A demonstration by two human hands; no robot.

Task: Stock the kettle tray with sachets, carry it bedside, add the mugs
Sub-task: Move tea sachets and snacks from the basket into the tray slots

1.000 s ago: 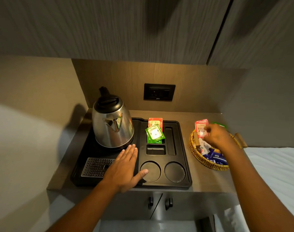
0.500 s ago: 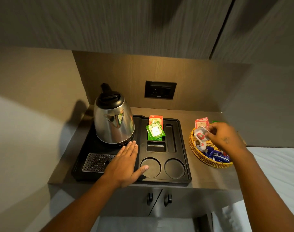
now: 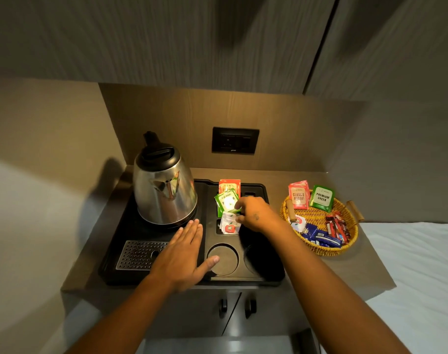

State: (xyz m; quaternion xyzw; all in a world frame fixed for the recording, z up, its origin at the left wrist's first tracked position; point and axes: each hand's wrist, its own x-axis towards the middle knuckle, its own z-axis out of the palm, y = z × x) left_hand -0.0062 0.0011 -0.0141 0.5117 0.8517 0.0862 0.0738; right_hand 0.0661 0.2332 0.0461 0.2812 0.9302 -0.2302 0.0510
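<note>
The black moulded plastic kettle tray [image 3: 253, 277] sits on the brown countertop [image 3: 358, 267] and serves as the reference. On its rear left portion stands the stainless-steel kettle with a black lid [image 3: 164, 187]. At its front left corner lies a perforated metal drip grille [image 3: 138, 254]. The left hand [image 3: 186, 256] rests flat, fingers extended, holding nothing, on the tray between grille and left round mug recess [image 3: 224, 259], thumb touching the recess rim. The right hand [image 3: 256, 213] is over the tray's middle, fingers pinched on a small white sachet with a red mark [image 3: 229, 223], which is at the small rectangular compartment. Behind it, in the rear compartment, lie a green sachet [image 3: 226, 201] and an orange sachet [image 3: 229, 186]. To the tray's right, apart from it, stands a round woven wicker basket [image 3: 320, 247] holding further sachets.
</note>
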